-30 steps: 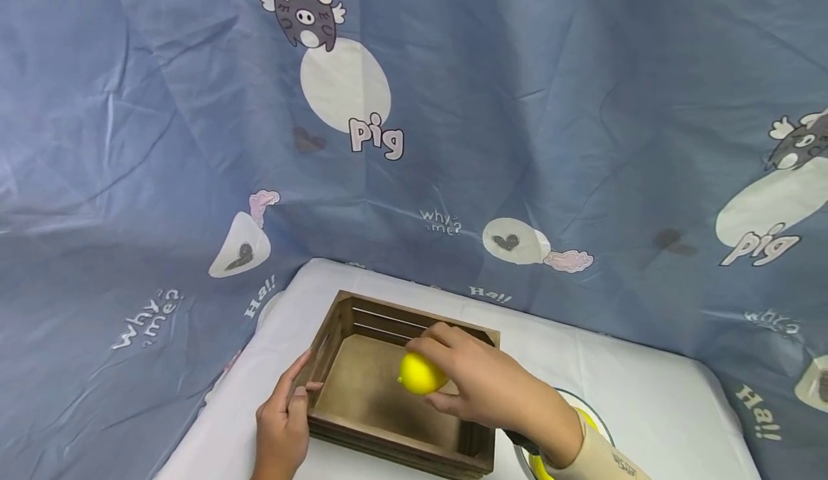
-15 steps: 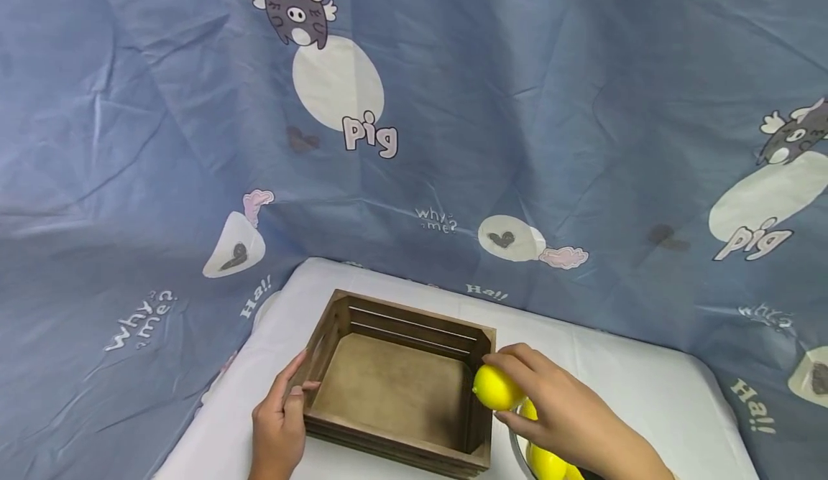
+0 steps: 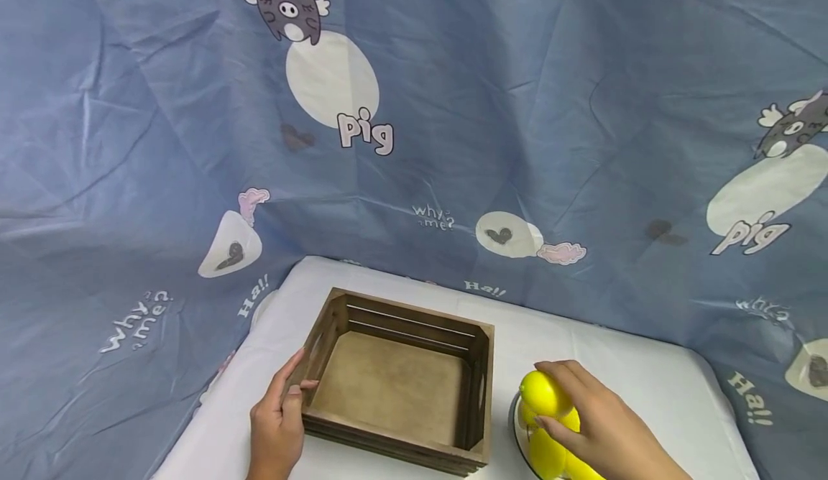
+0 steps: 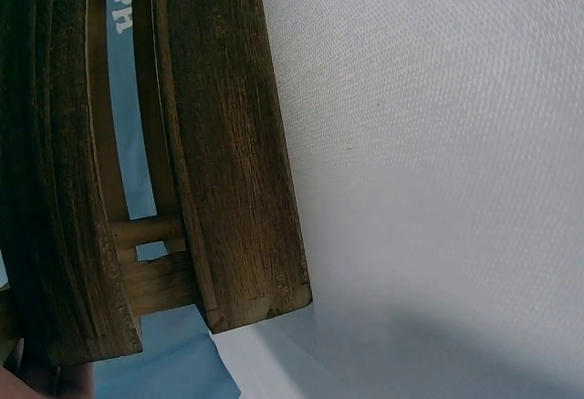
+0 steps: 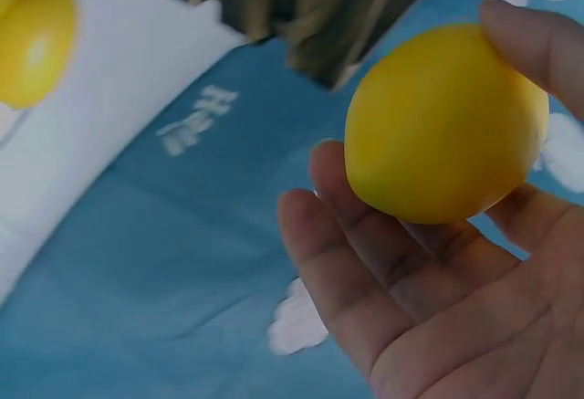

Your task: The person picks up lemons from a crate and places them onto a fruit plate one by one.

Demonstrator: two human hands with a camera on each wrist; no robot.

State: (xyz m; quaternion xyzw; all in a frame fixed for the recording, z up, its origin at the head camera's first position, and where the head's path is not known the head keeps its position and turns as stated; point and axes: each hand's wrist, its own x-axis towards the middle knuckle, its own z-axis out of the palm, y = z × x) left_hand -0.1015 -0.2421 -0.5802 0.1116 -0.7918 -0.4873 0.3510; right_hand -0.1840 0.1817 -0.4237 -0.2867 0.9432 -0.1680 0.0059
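A brown slatted wooden crate point(image 3: 394, 390) with a bare floor stands on the white surface. My left hand point(image 3: 279, 419) grips its left wall, one finger showing inside through the wall's opening. In the left wrist view, dark slats of the crate point(image 4: 233, 143) fill the left side, with part of the hand at the bottom corner. To the right of the crate, my right hand point(image 3: 604, 422) holds a yellow lemon point(image 3: 540, 394) between thumb and fingers, over a plate point(image 3: 516, 430) of lemons point(image 3: 547, 455). The right wrist view shows this lemon point(image 5: 447, 125) closely.
A white-covered table point(image 3: 621, 372) carries crate and plate. Blue printed cloth point(image 3: 440, 106) hangs behind and along the left side. The right forearm covers part of the plate, which sits close by the crate's right wall.
My right hand has carried the lemon from over the crate rightward to over the plate, still holding it. The left hand keeps its grip on the crate; the head view shifts slightly.
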